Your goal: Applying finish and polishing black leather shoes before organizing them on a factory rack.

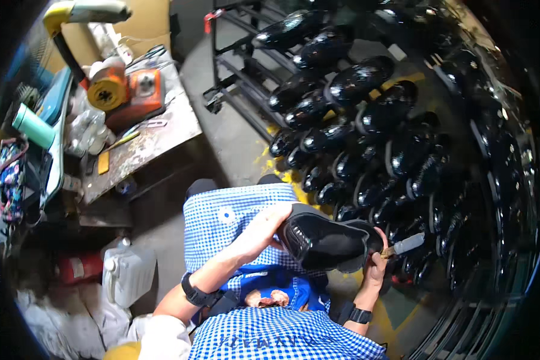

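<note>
A glossy black shoe (330, 243) is held sideways above my lap. My left hand (264, 231) grips its left end, with the fingers partly hidden beneath it. At the shoe's other end is my right hand (375, 262), closed around a small brush-like tool (405, 246) with a tan part and a pale grey end that points up and right. A fingertip of the right hand also rests by the shoe's rim. The exact kind of tool is hard to make out. A blue checked apron (240, 210) covers my lap, with crumpled tan pieces (267, 298) in its fold.
Ahead and right, a black metal rack (246, 78) carries many glossy black shoes (360, 81). A worn workbench (168, 129) at left holds an orange machine (145, 96), plastic bags and a yellow tool. Nearby are a mint tumbler (33, 126) and a white jerrycan (129, 273).
</note>
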Motion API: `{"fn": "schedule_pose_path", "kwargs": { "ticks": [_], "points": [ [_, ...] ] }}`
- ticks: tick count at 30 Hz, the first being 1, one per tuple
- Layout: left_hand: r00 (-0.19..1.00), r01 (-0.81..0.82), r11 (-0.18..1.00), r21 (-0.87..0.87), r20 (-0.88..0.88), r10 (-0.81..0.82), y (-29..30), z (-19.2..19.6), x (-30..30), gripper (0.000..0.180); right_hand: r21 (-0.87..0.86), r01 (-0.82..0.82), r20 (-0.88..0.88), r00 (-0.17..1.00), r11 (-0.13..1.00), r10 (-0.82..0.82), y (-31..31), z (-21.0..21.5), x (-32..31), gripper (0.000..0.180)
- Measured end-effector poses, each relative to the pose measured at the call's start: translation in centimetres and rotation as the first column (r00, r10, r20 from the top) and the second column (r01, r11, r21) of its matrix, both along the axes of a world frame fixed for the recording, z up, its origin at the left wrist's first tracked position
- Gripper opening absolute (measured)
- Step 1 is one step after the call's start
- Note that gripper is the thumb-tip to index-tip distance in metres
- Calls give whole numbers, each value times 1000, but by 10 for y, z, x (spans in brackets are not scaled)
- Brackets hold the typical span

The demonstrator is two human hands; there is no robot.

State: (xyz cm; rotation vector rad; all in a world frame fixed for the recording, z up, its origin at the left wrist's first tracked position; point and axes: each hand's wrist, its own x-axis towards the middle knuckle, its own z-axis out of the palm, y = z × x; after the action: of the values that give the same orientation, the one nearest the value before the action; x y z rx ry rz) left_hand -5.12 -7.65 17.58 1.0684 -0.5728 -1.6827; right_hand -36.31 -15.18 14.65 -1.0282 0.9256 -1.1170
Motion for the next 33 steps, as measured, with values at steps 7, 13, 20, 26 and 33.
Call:
{"fn": "schedule_pose_path", "kwargs": {
  "ticks": [7,13,20,26,33],
  "points": [
    [997,16,998,-62,-70,-20,-41,-30,-50,57,-285,512,-55,835,810,-547,18,17,-59,40],
    [948,144,988,55,280,-153,-54,-103,-89,35,-262,792,643,569,551,-512,47,112,-161,32],
    [862,244,957,-157,487,-140,-41,-125,-89,25,-81,989,571,-56,-124,-819,15,202,-267,37],
    [891,180,972,-149,443,-97,-44,-138,-92,27,-337,935,176,-55,-113,-983,-59,246,-315,43],
    [875,153,973,-175,481,-52,-40,-158,-89,23,-177,975,201,-100,-137,-974,-37,230,-374,42]
  ]
}}
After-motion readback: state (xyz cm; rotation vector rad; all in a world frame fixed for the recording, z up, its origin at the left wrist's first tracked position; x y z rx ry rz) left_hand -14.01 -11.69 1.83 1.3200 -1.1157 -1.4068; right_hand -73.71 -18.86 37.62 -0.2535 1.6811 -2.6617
